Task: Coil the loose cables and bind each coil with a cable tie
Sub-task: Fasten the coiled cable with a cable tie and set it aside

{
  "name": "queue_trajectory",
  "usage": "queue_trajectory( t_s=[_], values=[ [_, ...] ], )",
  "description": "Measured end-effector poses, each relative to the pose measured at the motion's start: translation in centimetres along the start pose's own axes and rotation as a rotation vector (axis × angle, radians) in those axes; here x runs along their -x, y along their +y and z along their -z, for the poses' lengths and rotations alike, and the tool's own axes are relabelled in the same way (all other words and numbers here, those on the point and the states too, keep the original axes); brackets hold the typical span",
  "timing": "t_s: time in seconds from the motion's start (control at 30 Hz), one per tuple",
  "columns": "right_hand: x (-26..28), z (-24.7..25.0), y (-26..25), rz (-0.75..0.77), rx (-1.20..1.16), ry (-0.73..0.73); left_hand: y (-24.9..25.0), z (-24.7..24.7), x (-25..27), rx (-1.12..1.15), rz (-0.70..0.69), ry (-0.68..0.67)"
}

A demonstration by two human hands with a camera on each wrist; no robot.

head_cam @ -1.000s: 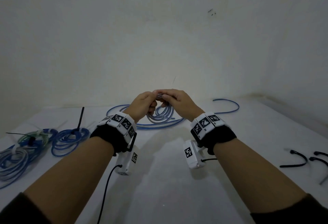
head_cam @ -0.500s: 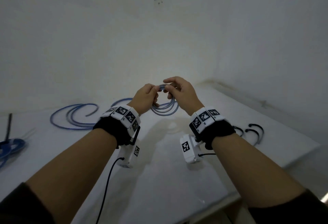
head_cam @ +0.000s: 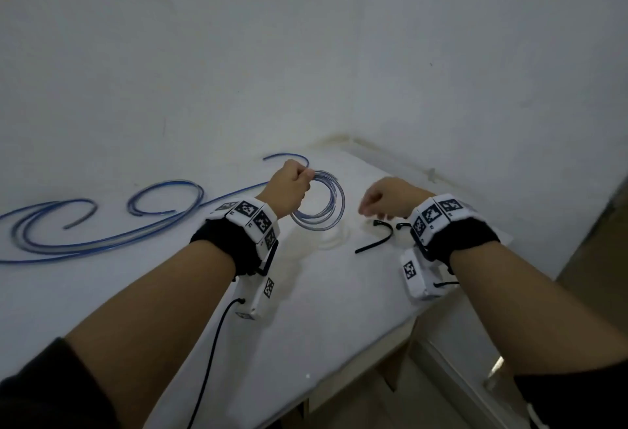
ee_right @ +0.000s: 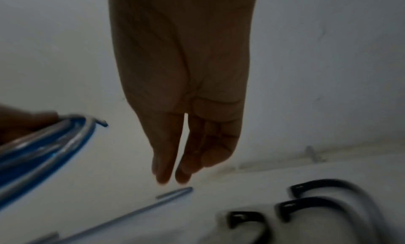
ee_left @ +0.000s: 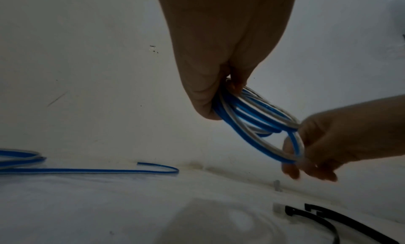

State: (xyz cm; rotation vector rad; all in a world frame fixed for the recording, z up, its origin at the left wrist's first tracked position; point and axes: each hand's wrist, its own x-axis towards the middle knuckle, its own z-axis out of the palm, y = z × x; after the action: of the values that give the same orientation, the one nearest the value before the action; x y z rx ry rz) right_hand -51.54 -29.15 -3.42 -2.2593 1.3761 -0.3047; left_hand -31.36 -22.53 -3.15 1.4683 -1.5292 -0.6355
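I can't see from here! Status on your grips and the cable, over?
Left grip holds the cable coil up. Right grip open, empty, above the black cable ties. Coil not yet tied. Nothing in the way.

No readable text — wrist bands (head_cam: 253,216) show only coded squares.

Left grip (head_cam: 291,187) is fisted round the coil (head_cam: 323,202); right grip (head_cam: 390,197), fingers (ee_right: 171,163) extended and empty, hovers right of the coil.
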Motion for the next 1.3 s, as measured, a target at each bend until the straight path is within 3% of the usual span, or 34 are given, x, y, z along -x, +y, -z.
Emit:
queue_trajectory(
  t_s=[0.07, 0.17, 0.4, 0.57, 0.73, 0.9, 1.17, 1.3],
  values=[
    [0.3, -0.1, 1.3, -0.054, 0.176, -0.139, -0.1, -0.5, 0.0, 0.022, 0.019, -0.017],
    [0.7, -0.7, 1.9, -0.087, 0.271, -0.234, 0.0, -1.1, 0.2, 0.088, 0.044, -0.028],
    [0.0, -1.7, 1.9, -0.003, 0.326, -0.183, 0.0, -0.7, 0.2, 0.027, -0.041, 0.031],
    [-0.7, -0.9, -0.6, 0.081, 0.043, -0.043, -1.0, 1.5, 0.1, 0.003, -0.026, 0.116],
    [-2.1, -1.6, -5.3, 0.172, -0.520, 0.059, -2.2, 4.9, 0.6, -0.001, -0.013, 0.280],
    [-3.1, -3.3, -11.5, 0.338, -0.907, 0.038, -3.6, 9.6, 2.1, -0.090, -0.009, 0.384],
    [-4.8, -8.5, -20.8, 0.469, -1.082, -0.163, -6.5, 17.4, 5.1, -0.242, -0.013, 0.556],
    [-5.7, -11.2, -24.4, 0.511, -1.108, -0.195, -7.7, 20.0, 6.3, -0.275, -0.057, 0.611]
  ],
)
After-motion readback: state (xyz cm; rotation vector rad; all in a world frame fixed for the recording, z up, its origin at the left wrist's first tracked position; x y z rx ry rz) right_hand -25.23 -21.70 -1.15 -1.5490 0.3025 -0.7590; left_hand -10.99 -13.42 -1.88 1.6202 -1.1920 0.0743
